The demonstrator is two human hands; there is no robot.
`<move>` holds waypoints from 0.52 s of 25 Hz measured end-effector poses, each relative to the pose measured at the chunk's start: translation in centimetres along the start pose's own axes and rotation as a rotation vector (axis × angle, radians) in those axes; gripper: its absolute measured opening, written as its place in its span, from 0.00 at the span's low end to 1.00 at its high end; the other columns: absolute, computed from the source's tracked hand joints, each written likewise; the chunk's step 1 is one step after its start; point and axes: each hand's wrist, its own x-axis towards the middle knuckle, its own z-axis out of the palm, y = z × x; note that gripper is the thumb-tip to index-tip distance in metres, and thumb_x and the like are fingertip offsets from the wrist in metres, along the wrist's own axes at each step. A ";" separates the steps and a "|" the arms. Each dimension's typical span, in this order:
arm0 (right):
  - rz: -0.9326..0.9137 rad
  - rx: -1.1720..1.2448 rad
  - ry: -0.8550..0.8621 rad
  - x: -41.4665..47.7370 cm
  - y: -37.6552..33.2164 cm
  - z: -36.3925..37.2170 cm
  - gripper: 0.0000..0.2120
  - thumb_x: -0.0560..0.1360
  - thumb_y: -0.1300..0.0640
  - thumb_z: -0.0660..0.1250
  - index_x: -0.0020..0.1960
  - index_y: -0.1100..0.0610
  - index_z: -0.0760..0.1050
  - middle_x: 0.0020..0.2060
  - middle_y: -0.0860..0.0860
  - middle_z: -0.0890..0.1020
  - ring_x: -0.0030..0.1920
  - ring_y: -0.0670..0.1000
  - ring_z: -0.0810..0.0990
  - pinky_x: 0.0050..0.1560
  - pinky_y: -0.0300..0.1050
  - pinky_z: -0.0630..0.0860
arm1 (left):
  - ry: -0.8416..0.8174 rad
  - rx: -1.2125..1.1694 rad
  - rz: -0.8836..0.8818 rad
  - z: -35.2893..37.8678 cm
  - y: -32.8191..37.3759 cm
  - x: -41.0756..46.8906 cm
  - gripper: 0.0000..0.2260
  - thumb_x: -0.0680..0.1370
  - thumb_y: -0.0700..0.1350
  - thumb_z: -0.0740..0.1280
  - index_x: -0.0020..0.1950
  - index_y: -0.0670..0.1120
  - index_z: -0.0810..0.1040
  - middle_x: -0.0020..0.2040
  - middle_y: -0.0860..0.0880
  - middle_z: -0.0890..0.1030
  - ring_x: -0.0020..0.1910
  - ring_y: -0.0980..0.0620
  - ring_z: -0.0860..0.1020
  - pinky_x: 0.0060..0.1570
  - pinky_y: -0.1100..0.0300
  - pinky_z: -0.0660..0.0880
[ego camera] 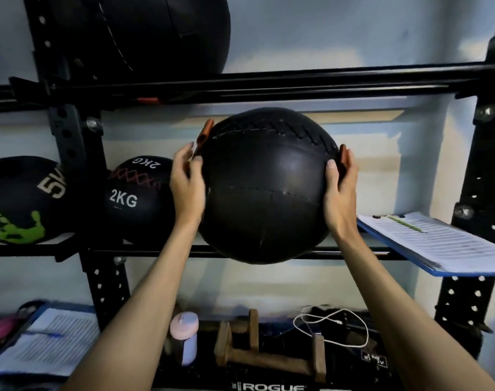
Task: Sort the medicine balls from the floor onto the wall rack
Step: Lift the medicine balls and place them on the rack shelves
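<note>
The person clasps a large black stitched medicine ball between both palms. The left hand grips its left side and the right hand its right, fingers curled round it. The ball is at the middle tier of the black perforated steel wall rack, its underside level with the front rail — whether it rests there cannot be told. Just left sits a smaller black 2KG ball, then a black 5KG ball with a green handprint — a blue clipboard of papers lies to the right.
</note>
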 end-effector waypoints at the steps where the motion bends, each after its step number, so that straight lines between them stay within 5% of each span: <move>1: 0.010 -0.010 0.003 0.8 0.5 0.3 0.33 0.80 0.35 0.55 0.80 0.47 0.55 0.77 0.44 0.63 0.76 0.43 0.61 0.78 0.48 0.58 | -0.036 0.100 0.124 0.6 -0.5 -0.7 0.20 0.80 0.53 0.61 0.71 0.51 0.73 0.69 0.51 0.75 0.71 0.53 0.71 0.73 0.48 0.67; 3: 0.083 -0.026 0.005 2.5 1.3 0.8 0.35 0.78 0.32 0.54 0.80 0.47 0.57 0.77 0.46 0.64 0.76 0.48 0.62 0.78 0.53 0.59 | -0.133 0.314 0.268 1.9 -1.8 -2.7 0.23 0.82 0.56 0.59 0.77 0.55 0.66 0.77 0.50 0.65 0.78 0.51 0.60 0.77 0.47 0.59; 6: 0.152 -0.074 -0.014 3.7 2.7 1.0 0.37 0.75 0.29 0.51 0.80 0.44 0.56 0.77 0.48 0.65 0.77 0.52 0.61 0.78 0.57 0.58 | -0.240 0.470 0.243 2.9 -3.4 -4.2 0.27 0.83 0.62 0.53 0.81 0.60 0.54 0.82 0.52 0.51 0.81 0.52 0.48 0.79 0.44 0.50; 11: 0.087 -0.071 -0.081 2.7 3.8 -0.1 0.28 0.81 0.36 0.53 0.80 0.39 0.55 0.74 0.48 0.68 0.75 0.51 0.65 0.77 0.54 0.61 | -0.195 0.493 0.164 3.4 -3.2 -5.2 0.26 0.83 0.61 0.52 0.81 0.61 0.51 0.83 0.51 0.49 0.81 0.50 0.46 0.78 0.45 0.50; 13: 0.093 -0.120 -0.085 0.6 4.1 -1.4 0.26 0.82 0.42 0.57 0.79 0.46 0.60 0.72 0.50 0.70 0.73 0.50 0.67 0.75 0.49 0.63 | -0.120 0.469 0.122 3.5 -3.0 -7.2 0.25 0.84 0.59 0.55 0.81 0.58 0.56 0.82 0.48 0.53 0.81 0.49 0.51 0.77 0.45 0.56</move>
